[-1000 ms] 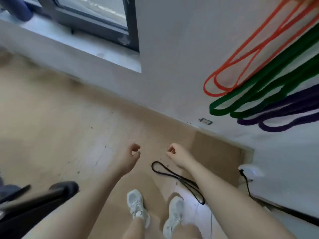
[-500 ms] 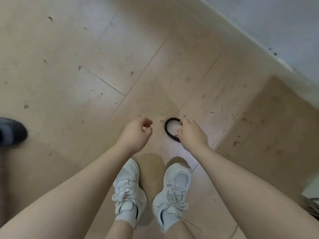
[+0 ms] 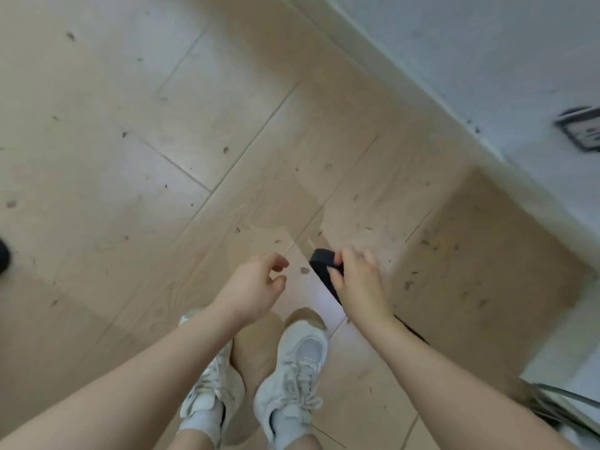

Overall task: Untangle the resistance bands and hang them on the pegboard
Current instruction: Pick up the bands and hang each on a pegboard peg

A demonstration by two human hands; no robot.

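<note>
— What's nearest you?

— My two shoes (image 3: 285,378), toes toward the wall (image 3: 487,60). Just past them, my two hands over the floor (image 3: 130,157).

— And the band?

— One black band (image 3: 323,261); I count no other here. My right hand (image 3: 357,284) pinches its looped end between thumb and fingers. From that pinch its long axis runs back toward me and to the right, passing under my right wrist and showing again beside the forearm.

— Your left hand?

— My left hand (image 3: 253,287) hangs just beside the loop, fingers curled and spread, holding nothing. The right is plainly the nearer one, since it's already on the band.

— Is it off the floor?

— I can't tell; the loop end looks lifted, the tail seems to lie flat.

— The pegboard?

— Not in view. Beyond my hands, only floor, then the wall with one outlet (image 3: 581,128).
</note>
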